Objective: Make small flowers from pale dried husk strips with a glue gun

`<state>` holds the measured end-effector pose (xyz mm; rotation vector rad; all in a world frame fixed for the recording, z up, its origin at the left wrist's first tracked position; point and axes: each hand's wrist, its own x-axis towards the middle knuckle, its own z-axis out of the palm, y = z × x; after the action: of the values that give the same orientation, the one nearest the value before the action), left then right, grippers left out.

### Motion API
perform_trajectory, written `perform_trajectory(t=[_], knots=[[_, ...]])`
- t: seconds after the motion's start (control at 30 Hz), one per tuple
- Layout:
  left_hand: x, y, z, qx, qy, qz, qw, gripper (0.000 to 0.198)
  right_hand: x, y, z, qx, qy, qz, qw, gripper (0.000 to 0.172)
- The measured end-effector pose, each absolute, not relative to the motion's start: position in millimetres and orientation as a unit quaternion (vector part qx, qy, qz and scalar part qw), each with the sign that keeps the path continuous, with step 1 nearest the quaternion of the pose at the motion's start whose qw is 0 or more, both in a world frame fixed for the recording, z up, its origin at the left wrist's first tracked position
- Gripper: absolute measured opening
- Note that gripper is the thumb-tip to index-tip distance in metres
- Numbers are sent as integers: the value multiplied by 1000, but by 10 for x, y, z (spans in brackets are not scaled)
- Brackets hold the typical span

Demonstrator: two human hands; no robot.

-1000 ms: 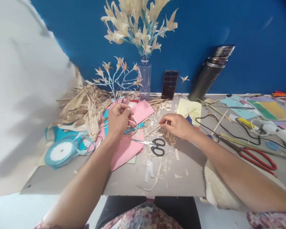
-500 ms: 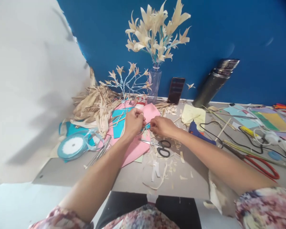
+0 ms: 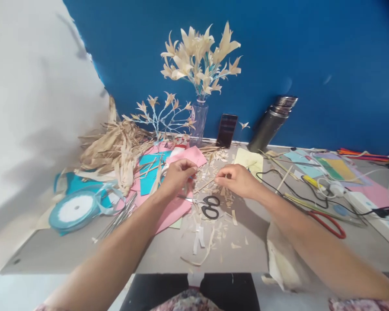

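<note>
My left hand (image 3: pixel 180 176) is above pink and blue sheets, thumb and fingertips pinched together; whatever lies between them is too small to make out. To its right, my right hand (image 3: pixel 236 179) is also closed in a pinch, knuckles up. A thin tan strip (image 3: pixel 205 186) runs close to its fingertips, and I cannot tell whether it is held. Just below both hands lie scissors (image 3: pixel 210 207) with black handles. The pink sheet (image 3: pixel 176 211) and the blue sheet (image 3: pixel 147 183) carry several husk strips.
At the back stand a bottle (image 3: pixel 199 123) of husk flowers (image 3: pixel 201 56), a phone (image 3: pixel 227 130) and a leaning flask (image 3: pixel 272 125). Dried husks (image 3: pixel 116 147), a ribbon spool (image 3: pixel 73 209) and wires (image 3: pixel 118 218) lie left. Cables, red-handled scissors (image 3: pixel 329 224) and a power strip (image 3: pixel 376 216) occupy the right.
My hands have moved apart, and the blue piece seen between them before no longer shows. The view has shifted, showing more of the table's right side.
</note>
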<state>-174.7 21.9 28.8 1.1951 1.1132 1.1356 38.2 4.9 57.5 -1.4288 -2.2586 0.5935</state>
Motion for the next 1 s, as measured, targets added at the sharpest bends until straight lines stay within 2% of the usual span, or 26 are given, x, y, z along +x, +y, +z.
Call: perform_trajectory(t=[0.1,0.17,0.37,0.6,0.87,1.0], knots=[[-1665,105,338,434,400,425,687,22,457,-10,558,-505,-800,248,207,18],[-1630,57,354,412,386,418,712,25,471,-24,549,-514,-796,248,203,19],[-1569,27,327,463,427,418,655,22,451,-36,497,-536,-785,243,193,18],[-1497,-35,352,497,490,398,596,15,511,-43,334,-517,-764,294,250,10],[-1509,-16,345,492,476,418,598,20,560,-78,401,-494,-757,347,249,22],[-1477,-69,391,530,479,431,552,15,488,-121,418,-481,-735,390,276,17]])
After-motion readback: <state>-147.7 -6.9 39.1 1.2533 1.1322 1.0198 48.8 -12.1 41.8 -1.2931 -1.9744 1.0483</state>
